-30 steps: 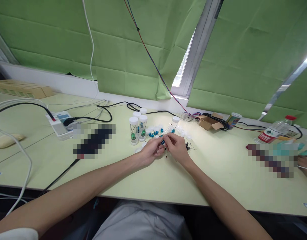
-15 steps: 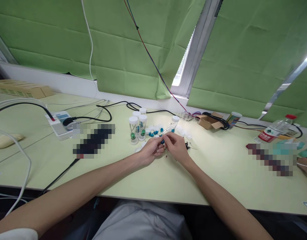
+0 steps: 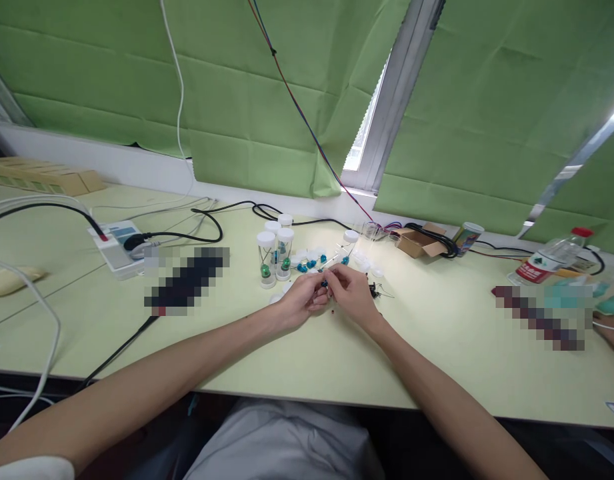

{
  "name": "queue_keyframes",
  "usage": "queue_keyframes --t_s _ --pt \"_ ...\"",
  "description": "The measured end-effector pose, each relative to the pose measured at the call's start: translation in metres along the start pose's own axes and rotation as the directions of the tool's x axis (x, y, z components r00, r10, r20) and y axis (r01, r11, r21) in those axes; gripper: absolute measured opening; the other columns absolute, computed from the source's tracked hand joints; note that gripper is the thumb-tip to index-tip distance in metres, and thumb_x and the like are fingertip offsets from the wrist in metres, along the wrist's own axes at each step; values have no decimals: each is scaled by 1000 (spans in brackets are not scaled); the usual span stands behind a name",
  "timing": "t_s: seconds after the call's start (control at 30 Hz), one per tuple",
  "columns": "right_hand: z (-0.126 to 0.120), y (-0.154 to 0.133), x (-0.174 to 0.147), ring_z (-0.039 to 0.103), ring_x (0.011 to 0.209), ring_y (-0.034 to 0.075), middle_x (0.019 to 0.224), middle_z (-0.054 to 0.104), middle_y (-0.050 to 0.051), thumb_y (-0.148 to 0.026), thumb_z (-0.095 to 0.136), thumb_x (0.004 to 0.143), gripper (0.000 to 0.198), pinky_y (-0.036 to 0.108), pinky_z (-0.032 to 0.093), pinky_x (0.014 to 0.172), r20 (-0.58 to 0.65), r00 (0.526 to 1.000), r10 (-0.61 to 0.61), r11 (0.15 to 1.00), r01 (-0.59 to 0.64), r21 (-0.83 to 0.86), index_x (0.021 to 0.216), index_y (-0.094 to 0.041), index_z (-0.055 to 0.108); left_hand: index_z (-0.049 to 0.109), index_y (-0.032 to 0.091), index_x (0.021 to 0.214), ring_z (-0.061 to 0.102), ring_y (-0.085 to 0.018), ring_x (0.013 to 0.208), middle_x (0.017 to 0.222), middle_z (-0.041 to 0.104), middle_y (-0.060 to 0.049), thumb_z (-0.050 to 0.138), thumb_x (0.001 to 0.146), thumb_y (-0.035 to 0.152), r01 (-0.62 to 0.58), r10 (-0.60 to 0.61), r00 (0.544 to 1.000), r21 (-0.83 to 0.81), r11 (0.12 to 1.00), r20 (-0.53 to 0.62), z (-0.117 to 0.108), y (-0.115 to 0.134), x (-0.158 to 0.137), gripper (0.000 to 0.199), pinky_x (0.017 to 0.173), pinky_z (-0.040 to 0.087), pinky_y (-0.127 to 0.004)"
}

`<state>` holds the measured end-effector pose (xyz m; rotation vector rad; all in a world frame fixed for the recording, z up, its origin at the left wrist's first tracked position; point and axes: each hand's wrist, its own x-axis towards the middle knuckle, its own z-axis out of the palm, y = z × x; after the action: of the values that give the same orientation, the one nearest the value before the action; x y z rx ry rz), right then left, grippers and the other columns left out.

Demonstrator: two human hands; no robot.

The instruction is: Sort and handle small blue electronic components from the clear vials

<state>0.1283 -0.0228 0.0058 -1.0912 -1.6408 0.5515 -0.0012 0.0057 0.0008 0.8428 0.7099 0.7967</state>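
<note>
Close fingertip work appears to be in hand above the bench [image 3: 307,363], where a small blue piece [image 3: 325,284] is pinched in the closed grip of the left hand [image 3: 303,300] and is met by the bent fingers of the right hand [image 3: 355,291]; whether anything is gripped by the latter cannot be told. For the next move, a steady pinch and fine control would be called for, with the nearby lidded tubes [image 3: 267,259] left undisturbed.

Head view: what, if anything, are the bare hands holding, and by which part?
A small glossy blue piece seems pinched between the left hand and right hand; which part is gripped cannot be told.
</note>
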Motion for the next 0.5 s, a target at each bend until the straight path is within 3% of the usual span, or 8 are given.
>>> queue_keyframes --t_s 0.5 --pt "1 0 0 49 54 14 59 54 -1 -40 52 92 28 26 41 54 0 1000 10 1000 -10 -29 74 -20 58 44 16 60 25 -3 37 49 34 6 60 84 24 -3 3 1000 -3 1000 3 -1 -1 1 30 35 13 -18"
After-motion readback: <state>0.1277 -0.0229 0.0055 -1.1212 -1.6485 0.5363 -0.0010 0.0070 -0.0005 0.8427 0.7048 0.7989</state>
